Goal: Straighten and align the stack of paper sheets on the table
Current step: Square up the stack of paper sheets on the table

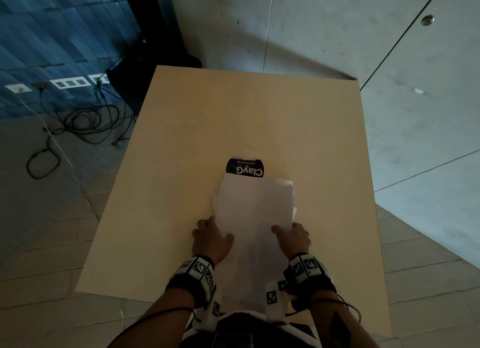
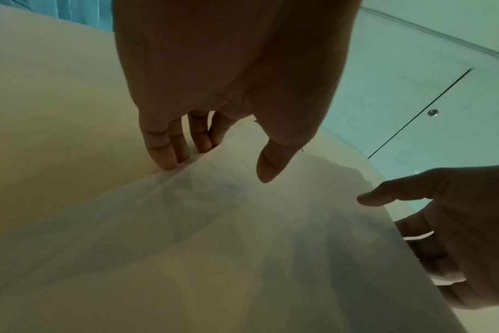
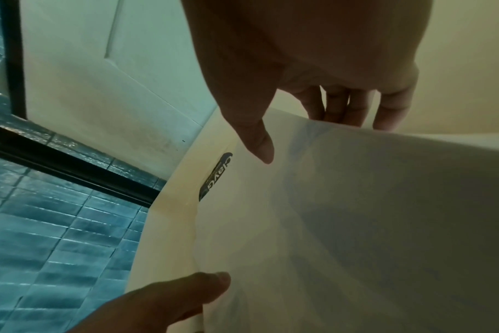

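Note:
A loose stack of white paper sheets (image 1: 255,207) lies skewed on the beige table (image 1: 233,109), its far corners fanned out. My left hand (image 1: 211,237) grips the stack's left edge, with the thumb on top and the fingers curled at the edge. On the right edge my right hand (image 1: 294,237) holds it the same way. In the left wrist view the sheets (image 2: 242,247) bulge upward between the left hand (image 2: 217,164) and the right hand (image 2: 430,216). The right wrist view shows the right hand (image 3: 305,137) with its thumb over the paper (image 3: 356,225) and its fingers behind the edge.
A dark blue card printed "ClayGo" (image 1: 245,169) lies just beyond the stack, partly under the sheets, and shows again as the card (image 3: 215,178). Black cables (image 1: 85,124) coil on the floor to the left, below wall sockets (image 1: 68,83). A dark stand (image 1: 153,70) is behind the table's far left corner.

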A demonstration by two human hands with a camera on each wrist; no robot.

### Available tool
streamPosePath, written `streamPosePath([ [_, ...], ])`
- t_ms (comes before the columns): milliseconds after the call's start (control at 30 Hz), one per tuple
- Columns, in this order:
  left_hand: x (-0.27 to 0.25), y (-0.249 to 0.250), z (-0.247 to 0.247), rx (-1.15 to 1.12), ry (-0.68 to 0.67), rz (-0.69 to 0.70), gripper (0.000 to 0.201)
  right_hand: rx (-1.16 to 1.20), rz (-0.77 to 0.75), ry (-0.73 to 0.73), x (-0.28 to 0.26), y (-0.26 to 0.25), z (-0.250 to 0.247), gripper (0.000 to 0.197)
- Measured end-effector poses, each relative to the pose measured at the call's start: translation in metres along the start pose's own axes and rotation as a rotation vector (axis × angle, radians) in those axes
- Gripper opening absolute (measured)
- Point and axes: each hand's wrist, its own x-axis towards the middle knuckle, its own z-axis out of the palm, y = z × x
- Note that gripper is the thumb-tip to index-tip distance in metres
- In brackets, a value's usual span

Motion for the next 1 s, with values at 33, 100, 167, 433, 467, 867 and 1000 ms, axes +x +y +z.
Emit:
streamPosePath([
  [33,0.0,0.0,0.0,0.007,-0.002,0.005,0.077,0.012,0.005,0.0,-0.001,-0.001,0.0,0.068],
  [100,0.0,-0.001,0.0,0.015,-0.005,0.012,0.078,0.026,0.004,-0.012,-0.001,-0.004,0.001,0.075],
  [167,0.0,-0.002,0.0,0.02,-0.009,0.018,0.079,0.038,-0.001,-0.006,0.007,0.0,0.004,0.083],
  [433,-0.001,-0.004,-0.001,0.036,-0.03,0.035,0.084,0.189,-0.018,-0.055,0.026,0.009,0.015,0.084],
  [467,-0.001,-0.004,-0.001,0.036,-0.031,0.038,0.084,0.219,-0.025,-0.067,0.025,0.008,0.016,0.083],
  [867,-0.001,-0.01,0.0,0.033,-0.033,0.058,0.084,0.327,0.001,-0.216,0.067,0.034,0.025,0.085],
  [1000,-0.001,-0.013,0.001,0.03,-0.027,0.062,0.082,0.392,-0.029,-0.211,0.034,0.021,0.009,0.053],
])
